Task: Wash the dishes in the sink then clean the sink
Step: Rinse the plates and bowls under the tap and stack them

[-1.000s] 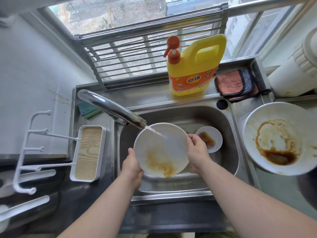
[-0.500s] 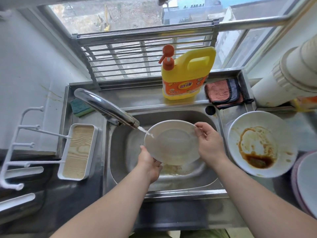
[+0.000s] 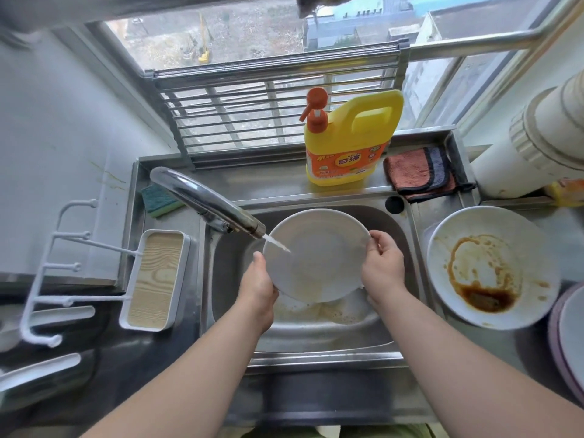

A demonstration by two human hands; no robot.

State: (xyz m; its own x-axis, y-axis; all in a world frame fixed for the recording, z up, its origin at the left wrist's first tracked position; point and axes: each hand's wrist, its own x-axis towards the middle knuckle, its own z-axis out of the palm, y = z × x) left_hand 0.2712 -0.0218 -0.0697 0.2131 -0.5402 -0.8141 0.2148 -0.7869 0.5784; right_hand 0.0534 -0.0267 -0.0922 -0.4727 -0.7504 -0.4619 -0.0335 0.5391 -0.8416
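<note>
Rinsing is the step in hand: both hands, left hand (image 3: 257, 287) and right hand (image 3: 383, 265), grip the white plate (image 3: 316, 256) by opposite rims at frame centre, tilted under the faucet (image 3: 205, 200) stream over the sink (image 3: 392, 311). Next likely soap (the detergent bottle (image 3: 350, 143) stands above) and the stained plate (image 3: 491, 267) at right.

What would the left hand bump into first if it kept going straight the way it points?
The left hand points away from the person and already grips the plate. Going on, it would probably meet the faucet spout first, though depth is hard to judge from this view.
</note>
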